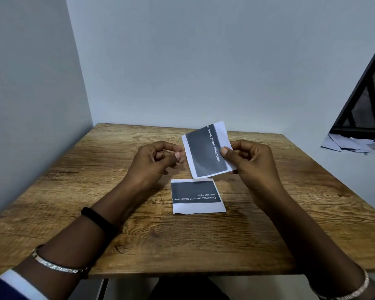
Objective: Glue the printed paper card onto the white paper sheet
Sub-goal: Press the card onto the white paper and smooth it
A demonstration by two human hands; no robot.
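A printed paper card [204, 151], dark grey with white text and white margins, is held above the table. My right hand [249, 161] pinches its right edge between thumb and fingers. My left hand [155, 160] hovers just left of that card with its fingers curled and thumb against fingertips; nothing shows in it and it does not touch the card. A second printed card [196, 195] lies flat on the wooden table [95, 202], just below the held one, text upside down to me.
The table fills a corner, with one wall to the left and one behind. To the right, a sill holds a pile of loose white paper scraps [353, 145] beside a dark-framed window [368, 94].
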